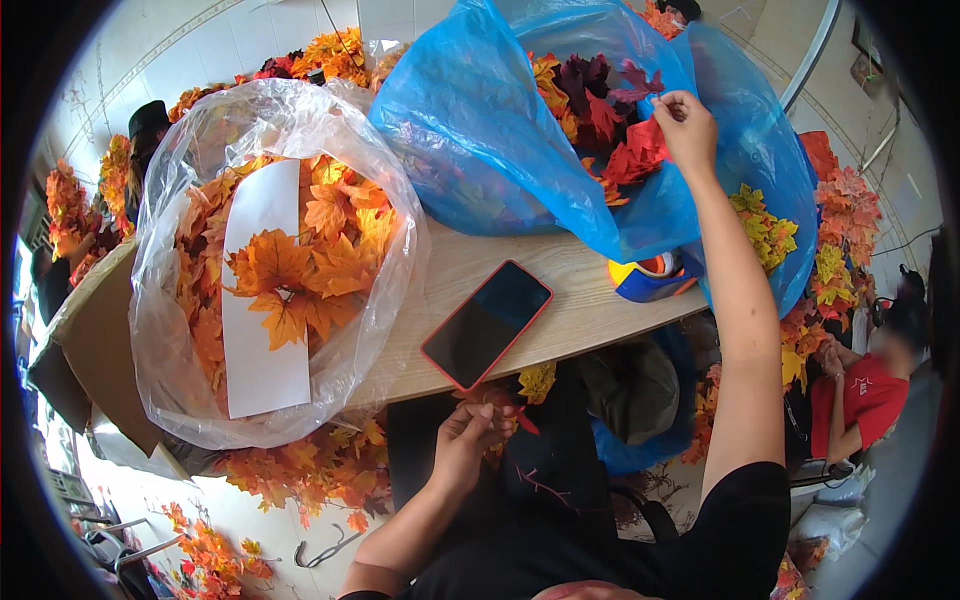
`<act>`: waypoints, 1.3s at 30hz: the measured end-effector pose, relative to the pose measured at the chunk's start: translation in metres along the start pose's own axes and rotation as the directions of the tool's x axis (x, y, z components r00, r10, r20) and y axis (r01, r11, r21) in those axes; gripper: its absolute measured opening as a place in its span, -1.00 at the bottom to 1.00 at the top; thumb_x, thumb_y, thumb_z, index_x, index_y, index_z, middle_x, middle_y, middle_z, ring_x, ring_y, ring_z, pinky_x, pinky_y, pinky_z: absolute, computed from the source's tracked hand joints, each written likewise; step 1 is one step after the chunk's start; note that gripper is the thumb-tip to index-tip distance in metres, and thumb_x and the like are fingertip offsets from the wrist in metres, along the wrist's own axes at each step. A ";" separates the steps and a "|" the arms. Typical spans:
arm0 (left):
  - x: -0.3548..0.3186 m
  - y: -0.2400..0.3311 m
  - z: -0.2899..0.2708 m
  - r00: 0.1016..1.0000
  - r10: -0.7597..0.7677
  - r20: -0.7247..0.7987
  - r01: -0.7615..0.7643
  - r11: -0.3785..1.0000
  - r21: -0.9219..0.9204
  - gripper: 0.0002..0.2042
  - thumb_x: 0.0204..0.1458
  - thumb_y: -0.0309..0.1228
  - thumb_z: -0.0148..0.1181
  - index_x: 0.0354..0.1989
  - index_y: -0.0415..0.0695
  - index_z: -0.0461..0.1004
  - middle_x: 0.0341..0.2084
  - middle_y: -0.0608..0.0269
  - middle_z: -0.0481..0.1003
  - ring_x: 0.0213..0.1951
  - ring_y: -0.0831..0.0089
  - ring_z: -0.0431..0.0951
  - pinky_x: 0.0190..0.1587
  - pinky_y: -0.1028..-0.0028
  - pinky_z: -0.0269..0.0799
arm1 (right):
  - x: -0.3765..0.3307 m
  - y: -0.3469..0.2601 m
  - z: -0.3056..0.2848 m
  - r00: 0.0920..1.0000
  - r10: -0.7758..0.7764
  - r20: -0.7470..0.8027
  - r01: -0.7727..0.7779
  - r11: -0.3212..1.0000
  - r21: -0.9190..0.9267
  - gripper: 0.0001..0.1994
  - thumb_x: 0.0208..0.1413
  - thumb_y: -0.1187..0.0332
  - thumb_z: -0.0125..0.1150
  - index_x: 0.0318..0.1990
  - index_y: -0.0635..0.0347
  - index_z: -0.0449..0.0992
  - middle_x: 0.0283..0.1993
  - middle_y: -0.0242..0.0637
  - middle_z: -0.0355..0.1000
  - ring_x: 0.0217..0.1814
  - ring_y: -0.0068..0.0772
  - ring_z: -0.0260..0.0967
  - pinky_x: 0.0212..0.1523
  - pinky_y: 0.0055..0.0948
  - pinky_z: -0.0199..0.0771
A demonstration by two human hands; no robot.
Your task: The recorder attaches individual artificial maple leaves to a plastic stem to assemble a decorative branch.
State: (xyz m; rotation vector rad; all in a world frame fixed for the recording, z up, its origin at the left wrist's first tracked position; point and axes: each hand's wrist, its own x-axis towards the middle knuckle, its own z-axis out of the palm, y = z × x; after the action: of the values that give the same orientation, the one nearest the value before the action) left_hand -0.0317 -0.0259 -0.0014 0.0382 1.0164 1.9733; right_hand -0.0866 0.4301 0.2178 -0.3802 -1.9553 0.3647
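Right hand (686, 128) is up at the top right of the frame, fingers pinched on a red leaf (640, 150) at the mouth of the blue bag (480, 130). Left hand (470, 435) sits low at centre, curled around a small bunch of leaves (505, 405) just under the desk (590, 300) edge, though I can't quite make out the grip. My worry is the phone (487, 324): it lies right at the desk's near edge, so tugging the bag could nudge it off. The clear bag (270, 270) at left also overhangs and could slump.

Red-edged phone (487, 324) beside clear leaf bag (270, 260)
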 end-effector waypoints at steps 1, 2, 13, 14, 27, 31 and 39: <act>-0.001 0.000 0.001 1.000 -0.006 0.009 0.006 1.000 -0.012 -0.84 0.17 -0.34 0.07 -0.32 -0.18 0.39 -0.26 0.09 0.54 -0.30 0.40 0.55 -0.19 0.40 0.50 | -0.012 -0.017 -0.012 0.999 0.011 0.032 -0.014 0.994 0.109 -0.85 0.02 0.39 0.27 -0.31 0.25 0.47 -0.41 -0.33 0.50 -0.30 -0.54 0.47 -0.27 -0.52 0.44; -0.001 0.000 0.003 1.000 -0.013 0.019 0.014 1.000 -0.025 -0.85 0.17 -0.34 0.07 -0.31 -0.18 0.38 -0.27 0.10 0.53 -0.30 0.39 0.56 -0.18 0.39 0.50 | -0.025 -0.039 -0.028 0.998 0.018 0.064 -0.032 0.976 0.214 -0.87 0.06 0.41 0.23 -0.31 0.27 0.46 -0.40 -0.33 0.49 -0.29 -0.57 0.45 -0.25 -0.56 0.43; 0.002 -0.004 0.010 1.000 -0.002 0.017 0.002 0.999 0.035 -0.81 0.22 -0.35 0.00 -0.24 -0.25 0.33 -0.29 0.09 0.49 -0.25 0.36 0.56 -0.13 0.40 0.53 | -0.234 -0.191 -0.101 0.357 -0.426 0.831 -0.201 0.834 0.514 -0.91 -0.06 0.50 0.26 -0.36 0.25 0.52 -0.46 -0.22 0.47 -0.45 -0.20 0.47 -0.41 -0.38 0.49; 0.002 -0.005 0.013 0.999 -0.002 0.033 0.000 0.999 0.036 -0.82 0.22 -0.36 -0.01 -0.24 -0.25 0.33 -0.28 0.10 0.49 -0.26 0.36 0.55 -0.13 0.40 0.53 | -0.253 -0.190 -0.090 0.460 -0.337 0.822 -0.157 0.880 0.448 -0.91 -0.05 0.52 0.24 -0.35 0.25 0.51 -0.47 -0.20 0.46 -0.47 -0.18 0.46 -0.45 -0.38 0.48; -0.020 -0.008 0.023 0.992 0.115 0.045 -0.120 0.983 0.136 -0.82 0.22 -0.35 0.00 -0.28 -0.24 0.35 -0.38 0.25 0.46 -0.27 0.48 0.54 -0.11 0.42 0.54 | -0.327 -0.180 -0.055 0.761 -0.288 0.581 -0.008 0.892 0.452 -0.84 -0.12 0.57 0.29 -0.32 0.29 0.53 -0.48 -0.21 0.46 -0.49 -0.24 0.47 -0.49 -0.42 0.49; -0.023 -0.005 0.025 0.996 0.088 0.033 -0.093 0.976 0.195 -0.81 0.22 -0.35 0.00 -0.28 -0.25 0.35 -0.38 0.25 0.46 -0.27 0.48 0.54 -0.12 0.43 0.54 | -0.328 -0.179 -0.055 0.752 -0.306 0.583 -0.003 0.884 0.468 -0.85 -0.11 0.58 0.29 -0.32 0.30 0.54 -0.49 -0.20 0.46 -0.49 -0.25 0.46 -0.49 -0.43 0.48; -0.022 -0.009 0.023 0.989 0.110 0.095 -0.130 0.961 0.243 -0.80 0.22 -0.33 0.01 -0.30 -0.25 0.38 -0.41 0.30 0.47 -0.34 0.60 0.49 -0.18 0.54 0.50 | -0.331 -0.177 -0.056 0.716 -0.297 0.631 -0.036 0.888 0.459 -0.84 -0.10 0.59 0.26 -0.29 0.34 0.52 -0.46 -0.17 0.45 -0.47 -0.22 0.46 -0.46 -0.40 0.48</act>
State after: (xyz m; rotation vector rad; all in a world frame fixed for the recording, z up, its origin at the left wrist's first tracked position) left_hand -0.0032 -0.0243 0.0151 0.3231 1.2276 1.9235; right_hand 0.0760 0.1348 0.0427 0.2552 -2.5129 0.9461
